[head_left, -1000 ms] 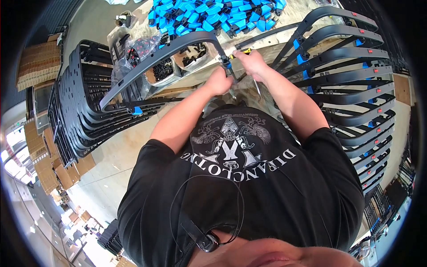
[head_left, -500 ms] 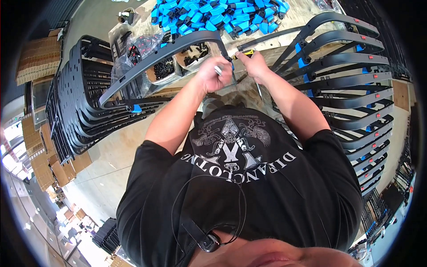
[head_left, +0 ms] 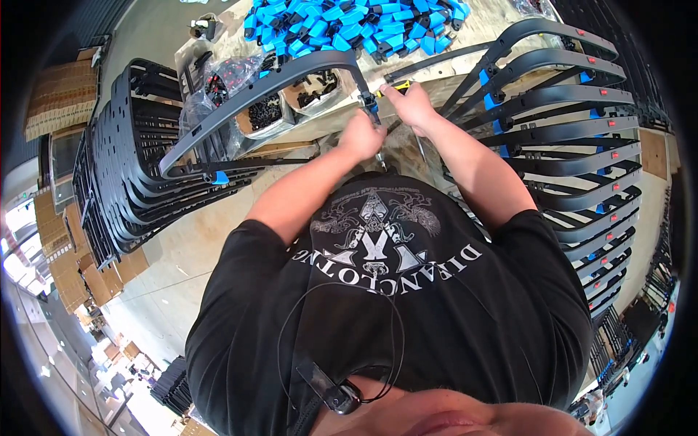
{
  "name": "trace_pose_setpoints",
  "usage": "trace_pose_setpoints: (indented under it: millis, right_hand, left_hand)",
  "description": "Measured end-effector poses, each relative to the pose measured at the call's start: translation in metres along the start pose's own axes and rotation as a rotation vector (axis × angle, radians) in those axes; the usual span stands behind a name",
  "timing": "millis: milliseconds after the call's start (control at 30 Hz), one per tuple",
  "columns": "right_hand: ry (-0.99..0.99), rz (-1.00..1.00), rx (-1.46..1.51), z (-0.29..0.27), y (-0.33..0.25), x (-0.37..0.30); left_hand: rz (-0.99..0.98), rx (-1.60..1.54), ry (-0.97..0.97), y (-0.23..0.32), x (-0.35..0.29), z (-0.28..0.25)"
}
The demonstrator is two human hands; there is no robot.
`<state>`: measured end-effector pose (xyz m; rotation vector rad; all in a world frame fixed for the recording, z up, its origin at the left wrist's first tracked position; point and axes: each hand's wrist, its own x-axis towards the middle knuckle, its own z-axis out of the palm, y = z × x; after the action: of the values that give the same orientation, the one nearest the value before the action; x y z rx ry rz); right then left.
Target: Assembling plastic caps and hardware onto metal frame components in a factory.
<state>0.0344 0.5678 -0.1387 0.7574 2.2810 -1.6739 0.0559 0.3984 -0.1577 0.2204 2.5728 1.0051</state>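
Note:
My left hand [head_left: 361,136] is closed just below the end of a black curved frame [head_left: 254,100]. A slim metallic tool [head_left: 380,158] sticks out beneath its fingers; its exact kind is hard to make out. A blue clip [head_left: 372,106] sits on that end of the frame, right above my left hand. Slightly to the right, my right hand [head_left: 411,106] is closed on a yellow-and-black handled tool [head_left: 395,89] held level with the clip. A thin metal rod [head_left: 422,147] shows below this hand, and I cannot tell whether it belongs to the tool.
Blue plastic parts [head_left: 356,25] are heaped on the wooden table [head_left: 436,70]. Boxes of small black parts [head_left: 316,89] and a plastic bag [head_left: 222,81] stand at its near left. Black frames are stacked on the left [head_left: 116,160] and on the right [head_left: 582,138].
My left hand has moved down and right, off its raised position beside the frame's end, to just under the blue clip. My right hand has shifted slightly left with the yellow-and-black tool.

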Motion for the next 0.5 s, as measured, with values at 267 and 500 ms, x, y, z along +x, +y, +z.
trace_pose_setpoints:
  millis: [267,500]
  right_hand:
    - [0.004,-0.085,0.081,0.006,0.021,0.002]
    - [-0.287,-0.231,0.156,0.006,0.097,0.042]
  left_hand:
    - [-0.367,-0.567,-0.48,0.022,0.017,-0.049]
    - [-0.016,-0.007,-0.019,0.001,0.008,0.007]
